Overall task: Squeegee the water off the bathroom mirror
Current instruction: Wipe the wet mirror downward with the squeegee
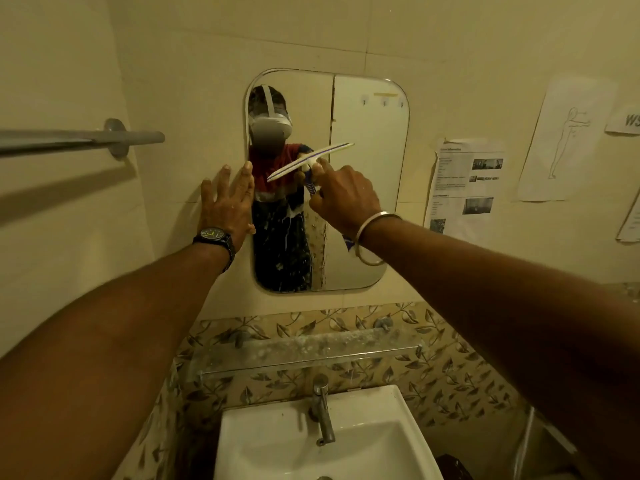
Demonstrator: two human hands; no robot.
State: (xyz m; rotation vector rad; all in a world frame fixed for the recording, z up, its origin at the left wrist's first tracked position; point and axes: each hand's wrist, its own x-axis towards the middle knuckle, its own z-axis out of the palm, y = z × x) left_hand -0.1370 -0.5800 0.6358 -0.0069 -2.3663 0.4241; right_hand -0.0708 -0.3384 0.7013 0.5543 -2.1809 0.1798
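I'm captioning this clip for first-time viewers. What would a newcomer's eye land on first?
The right hand grips a white squeegee, tilted against the middle of the wall mirror. The left hand lies flat on the tile at the mirror's left edge. Water streaks the mirror's lower part, above a white sink.

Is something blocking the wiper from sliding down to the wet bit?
Nothing visible does. The right hand grips the white squeegee with a blue-striped handle, tilted on the rounded wall mirror, and the glass below it runs bare to the water drops. The left hand rests flat at the mirror's left edge.
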